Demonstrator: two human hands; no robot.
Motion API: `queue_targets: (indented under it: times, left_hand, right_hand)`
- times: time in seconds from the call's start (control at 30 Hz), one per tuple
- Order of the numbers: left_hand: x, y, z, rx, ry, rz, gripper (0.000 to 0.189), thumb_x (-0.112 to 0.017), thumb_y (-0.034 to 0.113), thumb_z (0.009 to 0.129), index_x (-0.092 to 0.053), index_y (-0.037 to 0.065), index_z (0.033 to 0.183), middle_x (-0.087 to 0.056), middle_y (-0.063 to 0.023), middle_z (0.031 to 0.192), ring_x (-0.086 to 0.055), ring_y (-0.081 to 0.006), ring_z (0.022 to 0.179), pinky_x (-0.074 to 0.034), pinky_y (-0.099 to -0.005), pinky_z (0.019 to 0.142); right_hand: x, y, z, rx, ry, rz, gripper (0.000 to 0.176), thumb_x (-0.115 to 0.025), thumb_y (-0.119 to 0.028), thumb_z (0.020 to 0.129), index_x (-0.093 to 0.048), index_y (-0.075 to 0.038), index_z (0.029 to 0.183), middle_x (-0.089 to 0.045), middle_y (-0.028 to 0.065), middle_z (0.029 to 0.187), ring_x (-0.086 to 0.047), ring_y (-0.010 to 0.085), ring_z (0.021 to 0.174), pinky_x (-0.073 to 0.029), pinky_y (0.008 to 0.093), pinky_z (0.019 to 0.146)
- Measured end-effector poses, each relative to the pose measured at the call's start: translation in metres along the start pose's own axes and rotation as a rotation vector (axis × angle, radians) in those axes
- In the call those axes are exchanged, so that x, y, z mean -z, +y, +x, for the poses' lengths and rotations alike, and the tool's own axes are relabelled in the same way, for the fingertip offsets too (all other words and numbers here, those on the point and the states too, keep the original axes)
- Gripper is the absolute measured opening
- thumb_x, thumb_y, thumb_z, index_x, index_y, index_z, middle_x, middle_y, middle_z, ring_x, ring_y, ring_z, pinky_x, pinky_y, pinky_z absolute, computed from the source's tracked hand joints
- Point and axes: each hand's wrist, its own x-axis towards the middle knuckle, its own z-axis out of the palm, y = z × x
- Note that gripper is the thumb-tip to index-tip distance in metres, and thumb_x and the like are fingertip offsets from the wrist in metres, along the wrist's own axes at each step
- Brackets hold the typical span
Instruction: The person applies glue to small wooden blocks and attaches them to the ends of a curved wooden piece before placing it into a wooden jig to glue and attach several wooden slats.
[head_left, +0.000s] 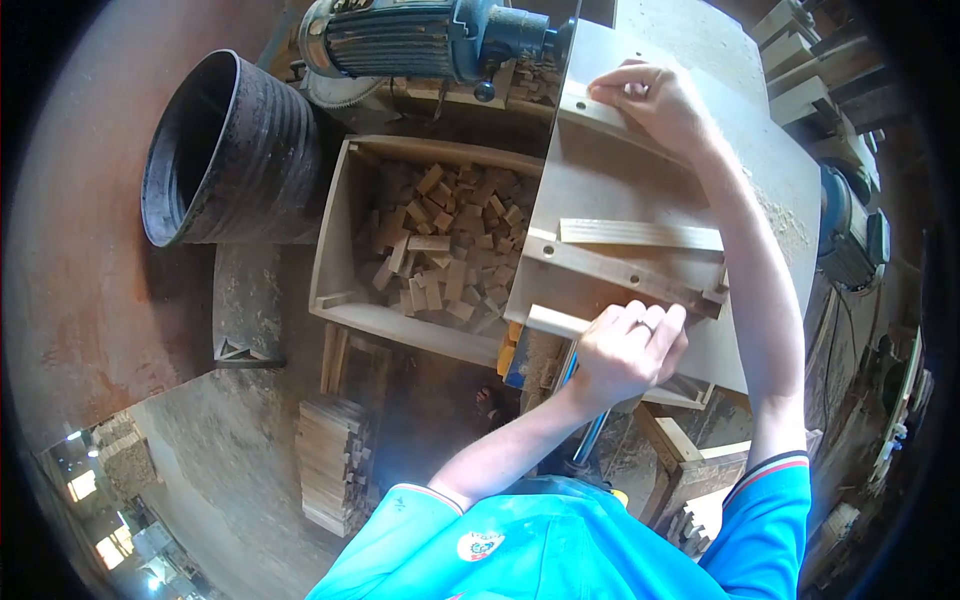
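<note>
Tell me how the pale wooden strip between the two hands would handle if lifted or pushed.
The pale strip looks straight and slender, so probably stiff and fairly light. Its flat-looking sides suggest sliding rather than rolling.

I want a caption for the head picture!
Left hand on a wooden stick, right hand at a holed bar, beside a box of blocks.

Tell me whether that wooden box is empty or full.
Partly full: blocks heap inside the box, its left inner wall showing above them; how deep, I cannot tell.
</note>
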Motion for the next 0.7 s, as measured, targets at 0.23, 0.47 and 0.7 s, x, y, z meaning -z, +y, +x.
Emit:
queue_targets:
  times: [0.23,0.47,0.7]
  left_hand:
    - [0.023,0.016,-0.030,0.011,-0.007,-0.014,0.024,-0.074,0.011,0.072,-0.071,0.008,0.096,-0.054,0.0032,0.062,-0.055,-0.0123,0.056,-0.045,-0.0270,0.053]
    - [0.024,0.017,-0.036,-0.002,-0.025,-0.011,0.025,-0.073,0.011,0.072,-0.070,0.009,0.097,-0.053,0.0035,0.063,-0.055,-0.0120,0.055,-0.044,-0.0267,0.054]
    - [0.025,0.017,-0.037,-0.006,-0.057,-0.005,0.027,-0.073,0.016,0.076,-0.072,0.004,0.100,-0.060,-0.0023,0.069,-0.058,-0.0151,0.060,-0.044,-0.0285,0.055]
  right_hand:
    - [-0.008,-0.026,-0.029,-0.011,-0.052,-0.025,0.020,-0.075,-0.030,0.092,-0.080,-0.015,0.103,-0.073,0.0020,0.098,-0.062,0.0132,0.082,-0.051,0.0287,0.075]
    - [-0.006,-0.034,-0.032,-0.056,-0.070,-0.088,0.021,-0.075,-0.035,0.092,-0.081,-0.018,0.103,-0.073,0.0004,0.098,-0.061,0.0129,0.081,-0.051,0.0298,0.075]
    - [-0.012,-0.030,-0.027,-0.036,-0.029,-0.049,0.024,-0.079,-0.039,0.086,-0.082,-0.020,0.099,-0.073,-0.0015,0.092,-0.063,0.0143,0.082,-0.053,0.0308,0.078]
